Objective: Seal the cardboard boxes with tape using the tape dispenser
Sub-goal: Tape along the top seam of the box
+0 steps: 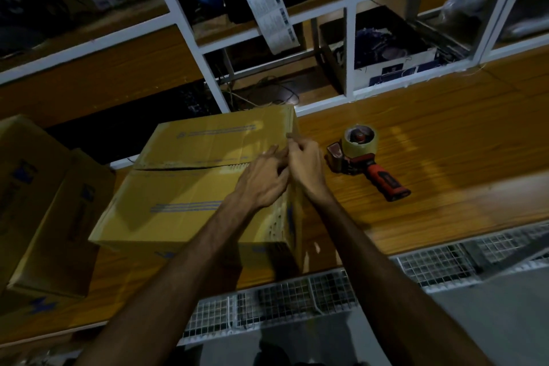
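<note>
A yellow-brown cardboard box [184, 187] with blue print stands on the wooden counter [445, 157], its top flaps folded down with a dark gap along the seam. My left hand [263, 180] rests on the box's right top edge, fingers bent onto the seam end. My right hand [306, 162] is at the same corner, its fingertips pinching something thin at the box's right edge; whether it is tape I cannot tell. The red-handled tape dispenser [364, 160] with a roll of brown tape lies on the counter to the right of the box, apart from both hands.
Two more cardboard boxes [38, 202] sit at the left on the counter. Behind is a white-framed shelf [350, 47] with a paper label [271, 19], cables and boxes. A wire-mesh panel [297, 297] runs below the counter's front edge.
</note>
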`<state>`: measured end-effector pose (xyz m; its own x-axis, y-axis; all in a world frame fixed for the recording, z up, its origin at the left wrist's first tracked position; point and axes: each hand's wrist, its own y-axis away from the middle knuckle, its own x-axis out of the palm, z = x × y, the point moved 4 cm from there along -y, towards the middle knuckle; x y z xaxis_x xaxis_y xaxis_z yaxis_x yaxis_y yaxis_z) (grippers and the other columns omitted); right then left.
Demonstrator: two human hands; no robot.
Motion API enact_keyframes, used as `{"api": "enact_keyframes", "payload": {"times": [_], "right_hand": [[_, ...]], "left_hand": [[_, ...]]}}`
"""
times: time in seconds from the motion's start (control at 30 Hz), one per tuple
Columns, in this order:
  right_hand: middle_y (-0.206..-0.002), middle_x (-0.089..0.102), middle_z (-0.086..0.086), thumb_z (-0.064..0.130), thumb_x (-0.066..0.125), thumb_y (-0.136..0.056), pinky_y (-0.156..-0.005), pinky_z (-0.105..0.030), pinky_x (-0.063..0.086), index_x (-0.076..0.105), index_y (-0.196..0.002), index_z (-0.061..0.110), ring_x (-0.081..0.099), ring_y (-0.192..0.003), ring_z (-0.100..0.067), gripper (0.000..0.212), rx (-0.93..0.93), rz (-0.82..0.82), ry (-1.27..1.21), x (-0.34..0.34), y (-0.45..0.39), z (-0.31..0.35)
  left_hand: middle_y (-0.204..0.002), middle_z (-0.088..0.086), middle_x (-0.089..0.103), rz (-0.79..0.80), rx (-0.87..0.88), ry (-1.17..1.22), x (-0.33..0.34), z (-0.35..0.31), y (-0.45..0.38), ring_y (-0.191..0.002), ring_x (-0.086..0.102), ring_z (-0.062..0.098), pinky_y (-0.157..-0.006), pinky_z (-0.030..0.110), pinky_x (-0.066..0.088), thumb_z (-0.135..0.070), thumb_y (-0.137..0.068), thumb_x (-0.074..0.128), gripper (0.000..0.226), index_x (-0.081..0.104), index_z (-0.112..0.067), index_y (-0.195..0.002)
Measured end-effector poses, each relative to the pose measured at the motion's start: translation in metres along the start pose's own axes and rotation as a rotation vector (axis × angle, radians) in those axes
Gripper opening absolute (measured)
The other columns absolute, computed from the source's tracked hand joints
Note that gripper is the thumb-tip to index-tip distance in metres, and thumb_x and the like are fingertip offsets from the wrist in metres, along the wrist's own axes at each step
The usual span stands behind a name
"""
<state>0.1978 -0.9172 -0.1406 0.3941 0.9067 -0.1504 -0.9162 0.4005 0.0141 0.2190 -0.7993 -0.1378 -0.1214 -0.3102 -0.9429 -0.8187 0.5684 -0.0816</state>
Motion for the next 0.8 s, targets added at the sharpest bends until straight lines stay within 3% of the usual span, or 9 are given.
{"api": "enact_keyframes", "payload": {"times": [0.07, 0.13, 0.17, 0.2, 0.23, 0.3, 0.47, 0.57, 0.8], "right_hand": [[-0.140, 0.068, -0.007, 0.030, 0.052, -0.107, -0.102, -0.033, 0.047, 0.078, -0.119, 0.014, 0.062, -0.128, -0.027, 0.033, -0.065, 0.028, 0.074, 0.015, 0.005, 0.002], [-0.159, 0.052, -0.011, 0.033, 0.051, -0.110, -0.110, -0.036, 0.044, 0.071, -0.129, 0.005, 0.052, -0.141, -0.031, 0.039, -0.134, 0.078, 0.226, 0.026, 0.009, -0.004], [-0.166, 0.042, -0.013, 0.032, 0.049, -0.111, -0.112, -0.038, 0.042, 0.066, -0.134, 0.002, 0.045, -0.147, -0.033, 0.041, -0.183, 0.118, 0.336, 0.030, 0.009, -0.007], [-0.171, 0.033, -0.014, 0.029, 0.048, -0.112, -0.116, -0.041, 0.041, 0.061, -0.139, 0.002, 0.037, -0.153, -0.035, 0.041, -0.221, 0.152, 0.457, 0.033, 0.009, -0.010], [-0.174, 0.025, -0.013, 0.028, 0.046, -0.111, -0.120, -0.046, 0.037, 0.055, -0.145, 0.005, 0.028, -0.157, -0.036, 0.042, -0.246, 0.170, 0.597, 0.035, 0.008, -0.012], [-0.177, 0.014, -0.009, 0.030, 0.044, -0.109, -0.127, -0.061, 0.022, 0.040, -0.157, 0.013, 0.012, -0.163, -0.036, 0.051, -0.255, 0.182, 0.900, 0.040, 0.007, -0.012], [-0.178, -0.002, -0.011, 0.041, 0.037, -0.109, -0.125, -0.068, -0.008, 0.012, -0.169, 0.008, -0.006, -0.165, -0.033, 0.072, -0.171, 0.228, 1.294, 0.056, 0.010, 0.000], [-0.177, 0.005, -0.017, 0.054, 0.023, -0.109, -0.125, -0.069, -0.010, 0.017, -0.167, 0.001, -0.003, -0.165, -0.033, 0.079, -0.110, 0.137, 1.355, 0.071, 0.017, 0.000], [-0.175, -0.003, -0.025, 0.068, 0.012, -0.105, -0.128, -0.066, -0.005, 0.008, -0.166, -0.005, -0.010, -0.163, -0.039, 0.095, 0.045, 0.071, 1.289, 0.122, 0.028, 0.004]], "left_hand": [[-0.098, 0.013, 0.074, -0.001, -0.067, 0.316, -0.004, 0.013, 0.000, -0.080, 0.067, 0.033, -0.069, 0.047, 0.047, -0.025, -0.098, 0.052, 0.028, 0.076, -0.010, -0.097], [-0.077, 0.016, 0.071, 0.005, -0.112, 0.558, -0.010, 0.033, 0.004, -0.065, 0.062, 0.031, -0.065, 0.053, 0.049, -0.023, -0.093, 0.060, 0.027, 0.078, -0.004, -0.087], [-0.090, 0.012, 0.077, 0.019, -0.115, 0.553, -0.012, 0.045, 0.007, -0.079, 0.070, 0.022, -0.078, 0.049, 0.056, -0.024, -0.094, 0.061, 0.025, 0.081, -0.008, -0.097], [-0.117, 0.003, 0.078, 0.019, -0.101, 0.501, -0.015, 0.058, 0.011, -0.110, 0.070, 0.010, -0.100, 0.039, 0.054, -0.024, -0.097, 0.061, 0.028, 0.080, -0.015, -0.116], [-0.143, -0.005, 0.065, 0.013, -0.100, 0.411, -0.018, 0.076, 0.017, -0.137, 0.053, 0.003, -0.117, 0.033, 0.040, -0.026, -0.103, 0.058, 0.035, 0.071, -0.021, -0.135], [-0.166, -0.012, 0.034, 0.032, -0.137, 0.206, -0.023, 0.116, 0.032, -0.157, 0.021, 0.009, -0.128, 0.038, 0.017, -0.035, -0.111, 0.045, 0.047, 0.045, -0.027, -0.158], [-0.175, -0.009, -0.008, 0.101, -0.430, -0.252, -0.046, 0.236, 0.066, -0.162, -0.005, 0.020, -0.127, 0.058, 0.000, -0.066, -0.107, 0.017, 0.071, 0.002, -0.033, -0.168], [-0.176, 0.004, -0.006, 0.029, -0.586, -0.289, -0.071, 0.287, 0.078, -0.162, -0.004, 0.025, -0.128, 0.056, -0.001, -0.071, -0.104, 0.017, 0.083, 0.001, -0.022, -0.168], [-0.174, 0.018, 0.006, -0.142, -0.690, -0.155, -0.096, 0.325, 0.070, -0.161, 0.009, 0.031, -0.129, 0.046, 0.011, -0.073, -0.101, 0.033, 0.100, 0.009, -0.001, -0.165]]}}
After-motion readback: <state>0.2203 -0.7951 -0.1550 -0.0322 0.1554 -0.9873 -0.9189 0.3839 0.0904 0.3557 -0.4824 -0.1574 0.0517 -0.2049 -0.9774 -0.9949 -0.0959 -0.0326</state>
